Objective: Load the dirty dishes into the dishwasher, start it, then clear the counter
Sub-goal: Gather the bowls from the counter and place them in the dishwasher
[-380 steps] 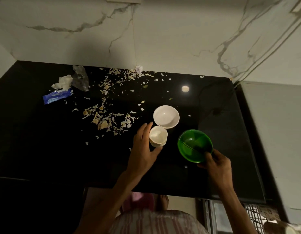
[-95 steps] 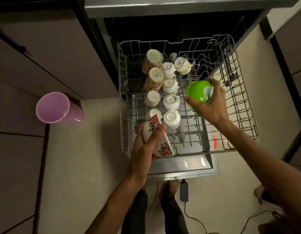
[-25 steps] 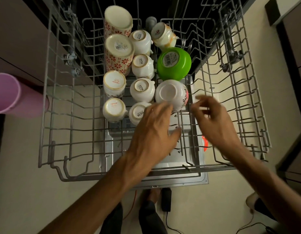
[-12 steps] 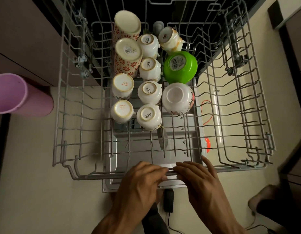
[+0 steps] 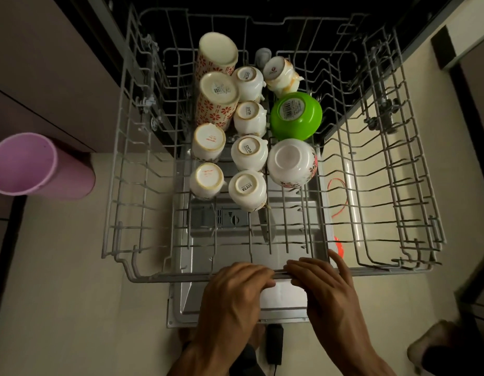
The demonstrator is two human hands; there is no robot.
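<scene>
The grey wire dishwasher rack (image 5: 121, 164) is pulled out over the open door (image 5: 284, 299). Upside down in its left-middle part stand several white cups (image 5: 247, 153), two tall red-flowered mugs (image 5: 217, 99), a green bowl (image 5: 296, 116) and a white flowered bowl (image 5: 291, 161). My left hand (image 5: 235, 291) and my right hand (image 5: 322, 283) both curl over the rack's front rail, side by side. The rack's right half holds nothing.
A pink plastic bin (image 5: 31, 164) stands on the floor to the left, beside brown cabinet fronts (image 5: 45, 77). A black plug and cable (image 5: 274, 346) lie on the floor below the door. An orange cord (image 5: 338, 191) shows under the rack.
Since a second ago my hands left the bowls and came back to the rack's front rail. Over the last half second they stay on the rail; the view has barely shifted.
</scene>
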